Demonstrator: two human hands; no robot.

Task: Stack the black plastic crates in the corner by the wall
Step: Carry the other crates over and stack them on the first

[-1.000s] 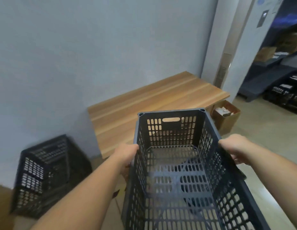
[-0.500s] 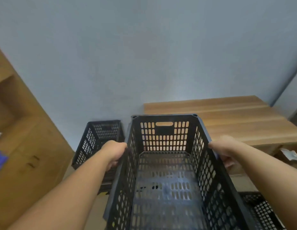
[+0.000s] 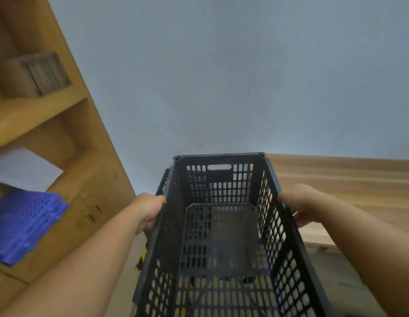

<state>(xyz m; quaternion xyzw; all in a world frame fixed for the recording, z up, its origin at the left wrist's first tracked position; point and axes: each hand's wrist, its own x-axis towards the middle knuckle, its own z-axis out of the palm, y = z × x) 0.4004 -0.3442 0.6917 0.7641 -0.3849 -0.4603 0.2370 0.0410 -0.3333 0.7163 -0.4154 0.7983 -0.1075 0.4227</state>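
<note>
A grey wall (image 3: pixel 221 76) fills the view, a wooden shelf unit (image 3: pixel 50 133) at 9 o'clock, a table (image 3: pixel 347 179) at 3 o'clock. The black crate (image 3: pixel 221 236) hangs at 6 o'clock, gripped on its side rims by left hand (image 3: pixel 148 210) and right hand (image 3: pixel 300 202), fingers curled round them.

Wooden shelf (image 3: pixel 68 124), blue mat (image 3: pixel 23 223), table (image 3: pixel 349 179)

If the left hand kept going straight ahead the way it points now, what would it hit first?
Probably the second black crate, whose rim shows just ahead of the left hand beside the held crate. Behind it is the wall. Depth is unclear.
</note>
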